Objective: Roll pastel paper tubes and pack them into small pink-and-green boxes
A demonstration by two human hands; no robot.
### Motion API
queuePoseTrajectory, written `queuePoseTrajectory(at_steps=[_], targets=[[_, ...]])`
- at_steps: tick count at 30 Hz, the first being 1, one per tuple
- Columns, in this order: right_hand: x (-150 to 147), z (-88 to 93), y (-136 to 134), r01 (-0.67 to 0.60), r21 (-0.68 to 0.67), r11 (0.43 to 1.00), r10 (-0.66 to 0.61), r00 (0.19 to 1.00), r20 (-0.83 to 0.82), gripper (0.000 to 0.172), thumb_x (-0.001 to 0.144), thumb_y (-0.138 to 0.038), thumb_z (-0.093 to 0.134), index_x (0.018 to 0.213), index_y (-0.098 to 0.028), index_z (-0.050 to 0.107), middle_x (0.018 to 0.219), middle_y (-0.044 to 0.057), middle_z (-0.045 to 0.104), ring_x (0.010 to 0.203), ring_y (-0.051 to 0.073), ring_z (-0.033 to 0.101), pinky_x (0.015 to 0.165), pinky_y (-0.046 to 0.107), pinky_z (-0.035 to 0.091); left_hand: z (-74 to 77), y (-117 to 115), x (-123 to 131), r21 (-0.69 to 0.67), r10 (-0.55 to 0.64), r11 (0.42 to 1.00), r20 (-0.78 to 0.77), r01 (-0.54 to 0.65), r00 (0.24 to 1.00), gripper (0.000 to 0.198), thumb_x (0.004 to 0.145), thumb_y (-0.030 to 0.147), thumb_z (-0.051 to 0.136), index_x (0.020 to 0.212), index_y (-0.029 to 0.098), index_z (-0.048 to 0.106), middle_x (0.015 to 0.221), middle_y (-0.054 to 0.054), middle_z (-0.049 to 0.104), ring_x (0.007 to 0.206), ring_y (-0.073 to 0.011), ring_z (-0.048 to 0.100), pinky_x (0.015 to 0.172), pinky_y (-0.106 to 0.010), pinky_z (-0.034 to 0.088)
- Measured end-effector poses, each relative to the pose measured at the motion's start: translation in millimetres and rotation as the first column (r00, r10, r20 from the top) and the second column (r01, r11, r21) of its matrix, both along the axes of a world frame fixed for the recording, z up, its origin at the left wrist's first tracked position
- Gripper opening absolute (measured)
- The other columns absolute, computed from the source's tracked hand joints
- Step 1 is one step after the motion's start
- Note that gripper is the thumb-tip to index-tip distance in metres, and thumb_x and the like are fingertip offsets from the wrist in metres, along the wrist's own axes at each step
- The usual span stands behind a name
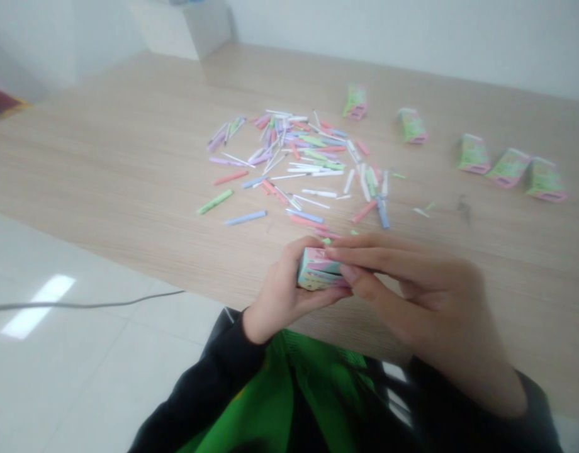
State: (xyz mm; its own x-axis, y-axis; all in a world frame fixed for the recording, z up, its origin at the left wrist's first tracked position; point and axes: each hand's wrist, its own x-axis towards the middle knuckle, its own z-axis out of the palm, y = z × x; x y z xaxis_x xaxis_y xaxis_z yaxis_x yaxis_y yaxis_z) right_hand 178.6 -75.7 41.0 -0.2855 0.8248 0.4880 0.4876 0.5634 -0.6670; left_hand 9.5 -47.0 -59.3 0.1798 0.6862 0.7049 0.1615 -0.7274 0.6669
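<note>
My left hand (282, 286) is wrapped around a small pink-and-green cardboard box (313, 269) near the table's front edge. Its printed end faces up toward me, with a dark gap along one flap. From the right, my right hand (426, 283) pinches the box's end, thumb and fingertips pressed at the flap. Just beyond the box lies a loose pile of thin coloured sticks (313, 141), in white, pink, green, blue and purple. Some are slim and white, others thicker like capped tubes. What is inside the box is hidden.
Several similar small boxes stand at the back right, among them one box (355, 102) farther left and another (547, 179) at the right. Small scraps (422, 211) lie right of the pile. A white container (185, 28) stands at the back; a cable (91, 305) crosses the floor.
</note>
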Motion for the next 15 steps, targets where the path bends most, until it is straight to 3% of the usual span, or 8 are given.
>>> queuePoseTrajectory(at_steps=[4, 6, 8, 12, 15], targets=[[5, 1.5, -3, -0.091, -0.014, 0.996, 0.092, 0.993, 0.07, 0.032, 0.094, -0.005, 0.064, 0.115, -0.026, 0.077, 0.118, -0.001, 0.08, 0.111, 0.014, 0.075, 0.106, 0.025, 0.056, 1.3, 3, -2, 0.098, -0.013, 0.995, -0.034, 0.017, 0.999, 0.074, 0.091, 0.039, 0.075, 0.152, 0.028, 0.035, 0.122, -0.007, 0.067, 0.105, -0.0221, 0.071, 0.089, -0.035, 0.061], [6, -2.0, -6, -0.084, 0.025, 0.996, 0.081, 0.991, 0.107, 0.034, 0.095, -0.007, 0.065, 0.122, -0.025, 0.074, 0.124, 0.001, 0.077, 0.116, 0.014, 0.072, 0.108, 0.026, 0.055, -0.6, 4, -1, 0.174, -0.059, 0.983, -0.011, 0.06, 0.998, 0.075, 0.095, 0.032, 0.07, 0.156, 0.035, 0.026, 0.125, -0.008, 0.064, 0.109, -0.022, 0.07, 0.087, -0.036, 0.062], [7, -8.1, -8, -0.052, 0.078, 0.996, 0.041, 0.99, 0.131, 0.036, 0.095, -0.007, 0.065, 0.127, -0.023, 0.071, 0.127, 0.003, 0.076, 0.118, 0.014, 0.071, 0.105, 0.025, 0.056, -3.1, 4, 1, 0.217, -0.082, 0.973, 0.01, 0.077, 0.997, 0.069, 0.096, 0.027, 0.068, 0.153, 0.038, 0.031, 0.123, -0.008, 0.063, 0.109, -0.0221, 0.068, 0.081, -0.036, 0.063], [6, -25.9, -11, -0.01, 0.2, 0.98, -0.019, 0.99, 0.143, 0.038, 0.094, -0.003, 0.062, 0.127, -0.021, 0.068, 0.122, 0.007, 0.075, 0.114, 0.016, 0.071, 0.103, 0.03, 0.058, -6.0, 2, 3, 0.236, -0.028, 0.971, 0.035, 0.019, 0.999, 0.055, 0.092, 0.028, 0.073, 0.141, 0.032, 0.046, 0.114, -0.008, 0.064, 0.098, -0.0222, 0.067, 0.076, -0.035, 0.062], [4, -41.8, -12, 0.018, 0.244, 0.97, -0.027, 0.999, 0.035, 0.043, 0.09, 0.001, 0.064, 0.126, -0.022, 0.065, 0.121, 0.009, 0.074, 0.115, 0.018, 0.072, 0.1, 0.032, 0.061, -5.3, 2, 3, 0.267, -0.021, 0.964, 0.046, 0.008, 0.999, 0.052, 0.092, 0.027, 0.074, 0.137, 0.028, 0.049, 0.112, -0.008, 0.063, 0.093, -0.0197, 0.065, 0.072, -0.03, 0.059]])
